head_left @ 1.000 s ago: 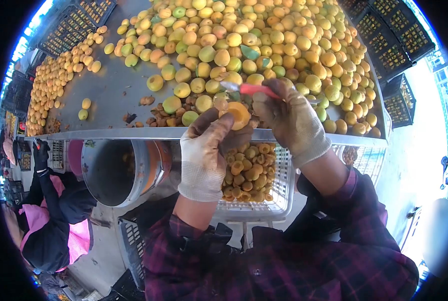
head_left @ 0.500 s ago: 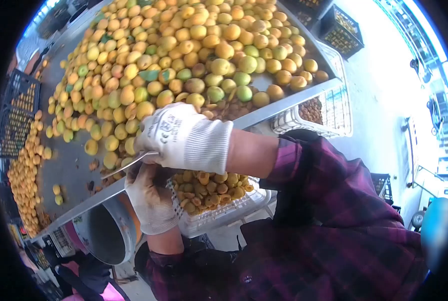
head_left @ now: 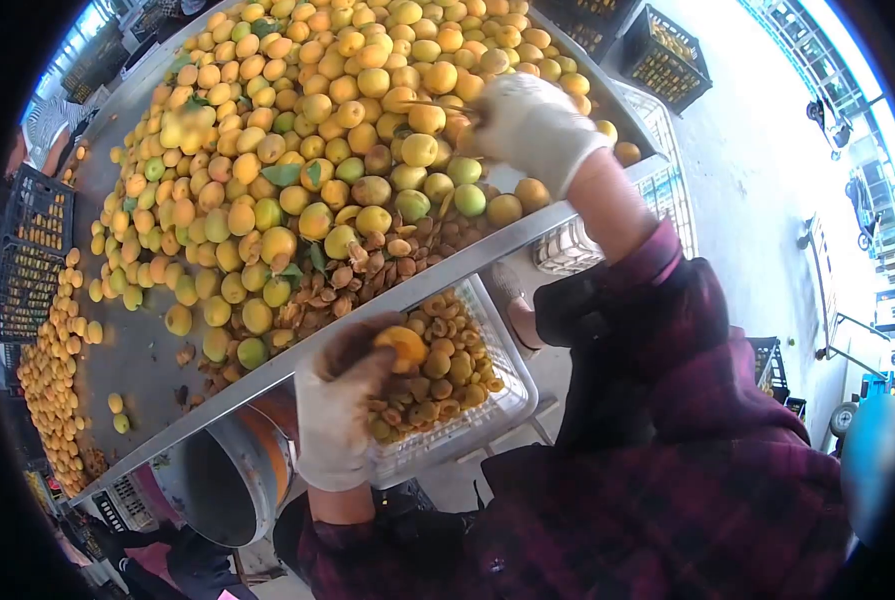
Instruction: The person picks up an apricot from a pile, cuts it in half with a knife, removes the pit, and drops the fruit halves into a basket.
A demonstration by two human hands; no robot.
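My left hand (head_left: 337, 405), in a stained white glove, is closed around an orange apricot (head_left: 401, 348). It holds the fruit over a white plastic basket (head_left: 515, 385) with cut apricot halves (head_left: 437, 375) inside. My gloved right hand (head_left: 535, 125) is at the right part of the apricot heap (head_left: 297, 130), its fingers curled among the fruit. A thin knife blade (head_left: 429, 104) sticks out to the left from these fingers, partly lost against the apricots. Brown apricot pits (head_left: 352, 278) lie along the near side of the metal table (head_left: 142, 345).
The table's raised metal rim (head_left: 417, 285) runs between the heap and the basket. Below it stands a large bucket (head_left: 217, 485). Another white basket (head_left: 567, 250) is beneath the right corner. Black crates (head_left: 665, 60) stand on the floor, more (head_left: 35, 240) at left. Another person's striped sleeve (head_left: 45, 130) shows far left.
My right hand has moved from beside the left hand up and right to the heap, uncovering the pits. My left hand has shifted slightly right, and the apricot in it now shows.
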